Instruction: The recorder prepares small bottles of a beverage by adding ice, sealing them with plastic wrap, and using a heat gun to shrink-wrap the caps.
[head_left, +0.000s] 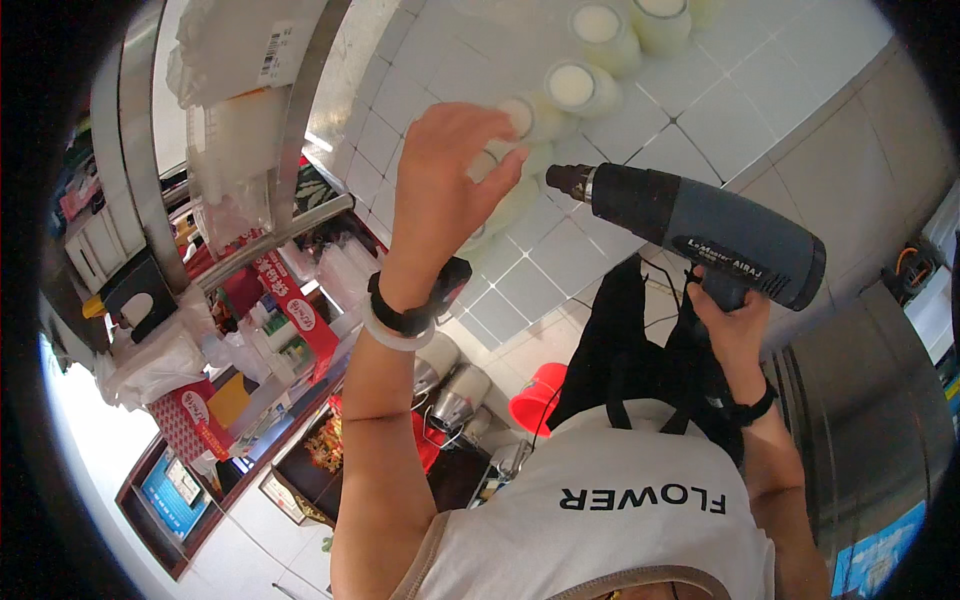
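My left hand (457, 169), palm down with a dark watch and a pale bangle at the wrist, is over a row of glass jars. Its thumb and fingers are apart. The fingertips overlap the edge of one jar with a white top (519, 118); whether they touch it I cannot tell. More pale jars (504, 206) are partly hidden behind the hand. Just to the right stand other white-topped jars (574, 86). My right hand (731, 319) grips the handle of a black and grey AIRAJ heat gun (705, 225), whose nozzle points left towards the jars.
The jars stand on a grey tiled counter (525, 289). Left are a metal rail (277, 244), plastic bags (157, 360) and red printed boxes (296, 307). Below are a red bucket (536, 397) and metal containers (459, 397). A dark cord hangs near my legs. A metallic cabinet (862, 405) stands right.
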